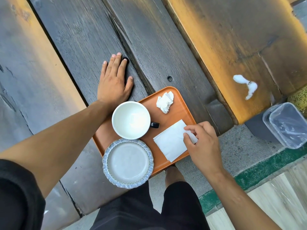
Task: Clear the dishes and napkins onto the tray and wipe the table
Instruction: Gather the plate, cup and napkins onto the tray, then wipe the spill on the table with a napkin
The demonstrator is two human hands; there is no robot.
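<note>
The table (166, 47) was made of dark, weathered wooden planks with worn yellowish strips, and beyond its near edge you could see grey ground and a green-painted band. A white spill (245, 85) lay on the plank toward the table's right side, well apart from the tray. Past the table's right corner stood a clear plastic box (287, 125).

The orange tray (176, 113) sat at the near edge of the table, its near corner overhanging the edge. On it stood a white cup (131, 120) with a dark handle, at the tray's left side. Just beside the cup, at the tray's near left corner, lay a grey plate (127, 163) with a scalloped rim that jutted past the tray's edge. A crumpled napkin (165, 102) lay at the tray's far corner. A flat folded napkin (171, 143) lay at the tray's right side.

Your left hand (114, 80) rested flat on the table beyond the tray's far left edge, palm down, fingers loosely spread and the thumb held out to the side. Your right hand (202, 145) was over the tray's right edge, thumb and fingertips pinching the right corner of the flat napkin, the other fingers curled. Your dark shorts and one foot showed below the table's near edge.
</note>
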